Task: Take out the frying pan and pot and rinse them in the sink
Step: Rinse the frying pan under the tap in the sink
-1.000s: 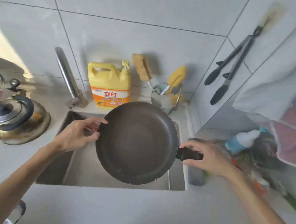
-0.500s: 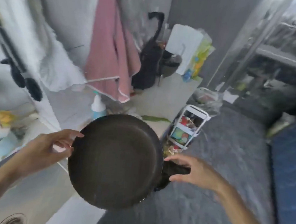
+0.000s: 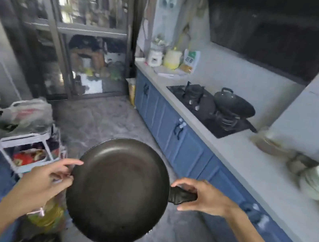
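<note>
Kitchen aisle (image 3: 102, 120): pan (image 3: 118, 191) is taken out, gripped by right hand (image 3: 204, 197) and left hand (image 3: 45, 181); pot (image 3: 233, 104) is seemingly left untouched, far right.

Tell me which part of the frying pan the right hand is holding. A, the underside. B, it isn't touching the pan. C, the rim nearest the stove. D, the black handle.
D: the right hand is curled round the black handle of the frying pan, while the left hand holds the opposite rim.
</note>
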A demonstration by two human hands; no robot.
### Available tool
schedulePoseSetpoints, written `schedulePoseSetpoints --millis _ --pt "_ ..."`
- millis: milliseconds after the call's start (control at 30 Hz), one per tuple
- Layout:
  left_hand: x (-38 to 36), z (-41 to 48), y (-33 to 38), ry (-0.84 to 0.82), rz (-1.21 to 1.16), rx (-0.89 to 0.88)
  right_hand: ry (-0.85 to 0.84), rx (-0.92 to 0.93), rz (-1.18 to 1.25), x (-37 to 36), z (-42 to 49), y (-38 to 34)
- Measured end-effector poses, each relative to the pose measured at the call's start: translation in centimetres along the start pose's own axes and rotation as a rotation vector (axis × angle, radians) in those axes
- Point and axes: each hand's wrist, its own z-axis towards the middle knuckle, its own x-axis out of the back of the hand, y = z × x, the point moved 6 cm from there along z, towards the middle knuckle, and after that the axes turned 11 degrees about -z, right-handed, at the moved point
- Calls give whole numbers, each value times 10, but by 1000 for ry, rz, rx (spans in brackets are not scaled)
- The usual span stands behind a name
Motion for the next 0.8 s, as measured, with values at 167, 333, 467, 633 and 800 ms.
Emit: schedulePoseSetpoints --millis 167,333,467,633,800 --pt "-87 137 58 -238 3 -121 122 -177 45 52 12 85" --pt "-177 280 89 -483 46 -230 251 -336 78 80 31 159" --pt "-269 368 140 -624 78 -339 365 -535 97 101 22 215" --pt "-408 444 201 -779 203 -445 424 -800 100 111 5 298" --pt "-538 487 233 -859 312 -468 395 -925 53 120 12 396"
